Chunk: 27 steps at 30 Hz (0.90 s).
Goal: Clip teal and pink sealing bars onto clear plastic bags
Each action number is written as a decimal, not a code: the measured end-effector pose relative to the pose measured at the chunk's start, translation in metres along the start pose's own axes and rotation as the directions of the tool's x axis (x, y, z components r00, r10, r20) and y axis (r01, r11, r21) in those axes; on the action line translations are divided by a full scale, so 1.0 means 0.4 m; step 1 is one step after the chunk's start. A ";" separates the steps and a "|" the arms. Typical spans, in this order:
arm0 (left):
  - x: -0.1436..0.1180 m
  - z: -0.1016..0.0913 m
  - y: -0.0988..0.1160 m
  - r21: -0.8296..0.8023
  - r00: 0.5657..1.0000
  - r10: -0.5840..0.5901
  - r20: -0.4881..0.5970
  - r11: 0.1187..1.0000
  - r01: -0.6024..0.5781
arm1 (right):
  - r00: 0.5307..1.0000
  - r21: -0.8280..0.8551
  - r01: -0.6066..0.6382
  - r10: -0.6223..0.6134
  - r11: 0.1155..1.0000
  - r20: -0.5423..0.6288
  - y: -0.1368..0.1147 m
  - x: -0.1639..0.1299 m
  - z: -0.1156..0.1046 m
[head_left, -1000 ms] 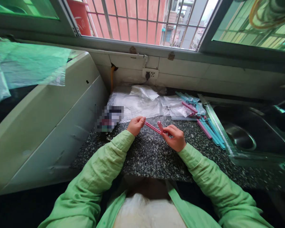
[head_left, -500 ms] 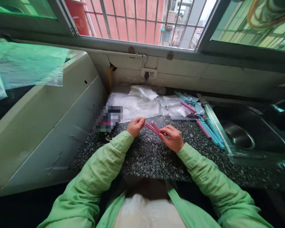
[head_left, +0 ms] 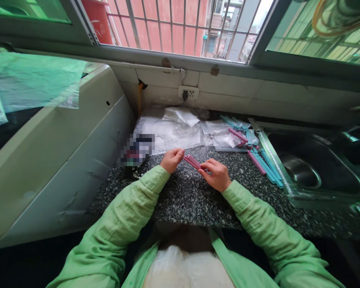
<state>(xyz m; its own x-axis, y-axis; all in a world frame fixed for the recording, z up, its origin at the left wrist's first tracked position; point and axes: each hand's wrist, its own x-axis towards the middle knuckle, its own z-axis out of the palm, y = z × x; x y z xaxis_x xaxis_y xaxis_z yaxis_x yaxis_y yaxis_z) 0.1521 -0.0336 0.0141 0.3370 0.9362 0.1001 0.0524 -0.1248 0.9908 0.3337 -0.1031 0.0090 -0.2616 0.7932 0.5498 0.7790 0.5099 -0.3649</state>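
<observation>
A pink plastic sealing clip (head_left: 192, 161) is held over the speckled granite counter (head_left: 186, 200) between both hands, its two arms lying almost together. My left hand (head_left: 171, 159) pinches its far left end. My right hand (head_left: 216, 175) grips its right end. Both arms wear light green sleeves. Behind the hands lies a pile of clear plastic bags (head_left: 180, 130). To the right of my right hand, several blue and pink clips (head_left: 259, 160) lie loose on the counter.
A steel sink (head_left: 315, 168) sits at the right, its rim beside the loose clips. A white appliance (head_left: 48, 156) slopes along the left, with green plastic on top. A wall socket (head_left: 188, 94) and a barred window are behind.
The clip's raised arm has come down onto the other arm, so the clip has gone from open to nearly closed. Both hands stayed in place.
</observation>
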 end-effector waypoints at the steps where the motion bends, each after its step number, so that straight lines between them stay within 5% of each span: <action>1: 0.000 0.000 0.000 0.000 1.000 0.000 0.001 1.000 0.000 | 1.000 -0.005 0.002 -0.002 1.000 0.003 0.000 0.000 0.001; 27: 0.002 0.006 -0.024 -0.007 1.000 -0.007 0.027 1.000 0.007 | 0.997 -0.095 0.000 0.007 0.995 0.079 0.007 -0.004 0.020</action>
<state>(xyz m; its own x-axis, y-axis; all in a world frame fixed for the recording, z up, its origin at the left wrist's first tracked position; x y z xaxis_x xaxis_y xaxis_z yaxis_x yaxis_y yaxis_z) 0.1542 -0.0322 0.0044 0.3621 0.9277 0.0906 0.0482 -0.1157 0.9921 0.3317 -0.1005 0.0012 -0.3003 0.8209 0.4858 0.8296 0.4761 -0.2917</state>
